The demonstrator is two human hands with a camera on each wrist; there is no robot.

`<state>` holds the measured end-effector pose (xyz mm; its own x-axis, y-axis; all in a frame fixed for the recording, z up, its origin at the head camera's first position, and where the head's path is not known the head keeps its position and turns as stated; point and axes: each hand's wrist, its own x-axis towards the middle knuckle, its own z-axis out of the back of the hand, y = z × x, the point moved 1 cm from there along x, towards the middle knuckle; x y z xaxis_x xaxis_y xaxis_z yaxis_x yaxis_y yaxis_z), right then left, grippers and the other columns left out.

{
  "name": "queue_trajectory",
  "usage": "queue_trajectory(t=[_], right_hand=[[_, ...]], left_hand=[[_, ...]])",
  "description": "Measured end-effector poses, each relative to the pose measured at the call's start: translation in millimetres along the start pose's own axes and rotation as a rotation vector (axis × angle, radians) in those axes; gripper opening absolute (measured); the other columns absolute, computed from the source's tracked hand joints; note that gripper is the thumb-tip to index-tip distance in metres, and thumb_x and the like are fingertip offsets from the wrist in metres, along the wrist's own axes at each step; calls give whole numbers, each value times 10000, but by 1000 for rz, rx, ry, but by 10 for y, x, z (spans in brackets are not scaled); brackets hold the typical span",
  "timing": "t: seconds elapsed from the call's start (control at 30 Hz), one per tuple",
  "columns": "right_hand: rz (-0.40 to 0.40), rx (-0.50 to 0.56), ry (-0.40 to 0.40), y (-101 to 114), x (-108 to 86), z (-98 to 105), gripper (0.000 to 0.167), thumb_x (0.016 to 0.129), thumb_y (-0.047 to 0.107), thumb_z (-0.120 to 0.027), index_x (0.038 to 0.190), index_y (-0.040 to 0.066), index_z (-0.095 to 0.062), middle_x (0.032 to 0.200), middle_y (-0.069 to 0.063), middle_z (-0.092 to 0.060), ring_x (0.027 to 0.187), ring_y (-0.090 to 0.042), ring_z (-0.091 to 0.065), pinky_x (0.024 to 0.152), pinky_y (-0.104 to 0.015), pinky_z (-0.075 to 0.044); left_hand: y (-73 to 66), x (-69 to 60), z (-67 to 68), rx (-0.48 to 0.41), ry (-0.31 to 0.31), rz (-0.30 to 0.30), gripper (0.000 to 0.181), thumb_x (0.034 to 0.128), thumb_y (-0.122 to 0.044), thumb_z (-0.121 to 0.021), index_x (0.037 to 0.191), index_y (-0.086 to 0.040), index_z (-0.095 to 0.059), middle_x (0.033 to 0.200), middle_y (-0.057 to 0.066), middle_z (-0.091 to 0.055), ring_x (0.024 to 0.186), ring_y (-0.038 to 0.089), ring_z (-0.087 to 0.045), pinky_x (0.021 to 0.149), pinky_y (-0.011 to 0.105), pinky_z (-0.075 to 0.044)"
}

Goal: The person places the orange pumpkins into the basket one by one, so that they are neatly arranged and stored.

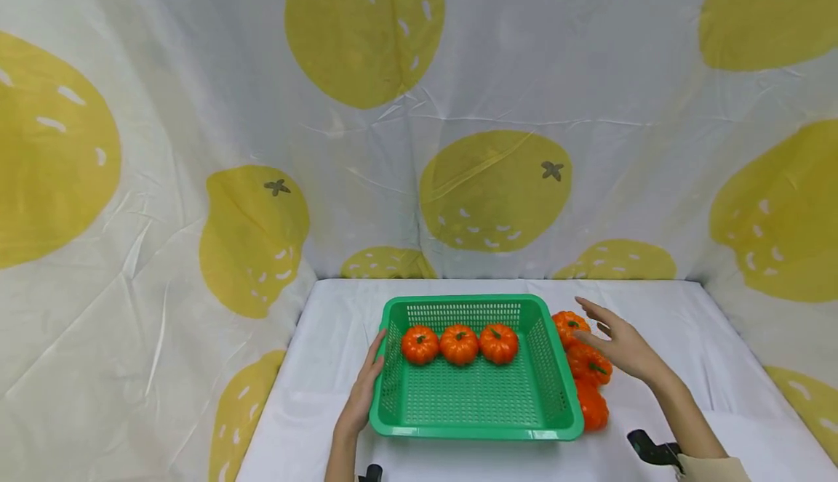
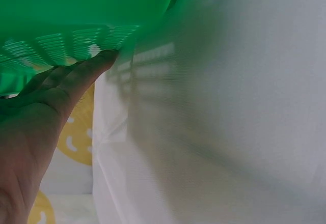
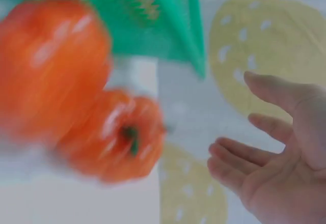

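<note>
A green plastic basket stands on the white-covered table, with three small orange pumpkins in a row toward its far side. My left hand rests against the basket's left side. In the left wrist view its straight fingers lie along the slotted outer wall under the rim. My right hand is held over the table to the right of the basket, fingers spread and holding nothing. Beside it, three more orange pumpkins line the basket's right side. One pumpkin shows its green stem in the right wrist view.
The white tabletop extends on both sides of the basket. A white curtain with yellow fruit prints hangs behind the table and along its sides. Dark wrist-camera mounts sit on the forearms.
</note>
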<state>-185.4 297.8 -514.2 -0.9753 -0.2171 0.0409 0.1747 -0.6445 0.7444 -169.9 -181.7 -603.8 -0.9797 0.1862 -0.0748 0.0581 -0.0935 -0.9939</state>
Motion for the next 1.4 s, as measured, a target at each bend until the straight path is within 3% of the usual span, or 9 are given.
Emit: queue_trajectory(t=[0.3, 0.67, 0.8, 0.93, 1.13, 1.4], right_hand=[[-140, -84, 12, -452, -338, -35, 819, 985, 394, -702, 1584, -19, -326, 1526, -396, -388, 1316, -603, -447, 1036, -740, -427], [-121, -23, -36, -604, -486, -285, 753, 958, 327, -754, 1547, -7, -424, 1487, -368, -466, 1300, -566, -520, 965, -593, -550], [-110, -13, -61, -648, -500, -351, 756, 945, 306, -772, 1546, 0, -429, 1474, -368, -473, 1291, -568, -524, 930, -570, -573], [-99, -30, -99, -663, -462, -374, 758, 936, 293, -784, 1541, 1, -432, 1455, -367, -488, 1280, -571, -524, 943, -621, -551], [-173, -65, -94, -650, -407, -418, 819, 932, 362, -782, 1544, -13, -389, 1451, -406, -458, 1232, -603, -510, 947, -706, -505], [-202, -111, -125, -665, -394, -436, 822, 915, 354, -800, 1524, -35, -408, 1423, -385, -499, 1165, -533, -559, 915, -640, -533]], left_hand=[[24, 14, 14, -22, -9, 10, 515, 1131, -441, -284, 1641, -407, -218, 1761, 15, -93, 1631, 356, -21, 1257, 704, -3], [27, 34, -9, -31, -1, 12, 523, 1131, -451, -276, 1647, -393, -207, 1761, 16, -91, 1631, 348, -17, 1265, 687, 3], [22, 11, -4, -30, 0, 11, 523, 1136, -436, -274, 1651, -383, -202, 1761, 20, -88, 1630, 353, -17, 1261, 694, -1], [-1, 15, -14, -31, 5, -4, 517, 1139, -429, -269, 1650, -390, -199, 1761, 11, -85, 1630, 347, -20, 1261, 697, -13], [-11, 27, -20, -20, 4, -8, 519, 1140, -419, -265, 1654, -371, -202, 1761, 29, -92, 1627, 361, -21, 1255, 707, -11], [2, 24, -14, -15, 4, -8, 523, 1139, -427, -259, 1655, -375, -193, 1763, 34, -78, 1627, 374, -15, 1250, 719, -12]])
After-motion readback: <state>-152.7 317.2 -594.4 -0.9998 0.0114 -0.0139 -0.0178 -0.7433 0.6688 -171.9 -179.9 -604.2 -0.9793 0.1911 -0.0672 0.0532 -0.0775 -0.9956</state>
